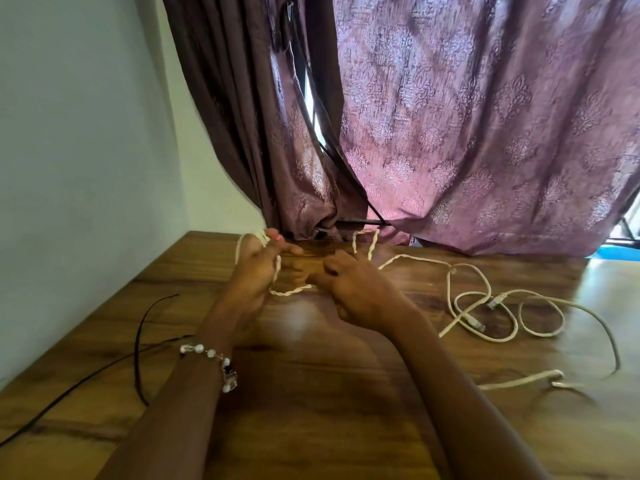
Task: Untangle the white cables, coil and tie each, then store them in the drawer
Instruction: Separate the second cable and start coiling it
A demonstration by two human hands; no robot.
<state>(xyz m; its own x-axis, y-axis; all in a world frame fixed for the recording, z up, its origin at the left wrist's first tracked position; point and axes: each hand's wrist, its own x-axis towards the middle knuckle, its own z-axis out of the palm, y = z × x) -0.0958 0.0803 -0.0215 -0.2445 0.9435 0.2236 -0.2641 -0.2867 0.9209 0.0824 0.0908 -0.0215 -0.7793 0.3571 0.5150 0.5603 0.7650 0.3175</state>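
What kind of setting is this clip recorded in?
Probably a room in a home: a wood-grain table pushed into a wall corner, and patterned purple curtains over a window behind it.

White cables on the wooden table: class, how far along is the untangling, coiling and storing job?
Done: nothing finished; no tied coil shows. In hand: the left hand has loops of white cable wound around its fingers, and the right hand holds the twisted stretch between them. Left: the loose loops with connectors on the table remain tangled; tying and storing remain, and no drawer is in view.
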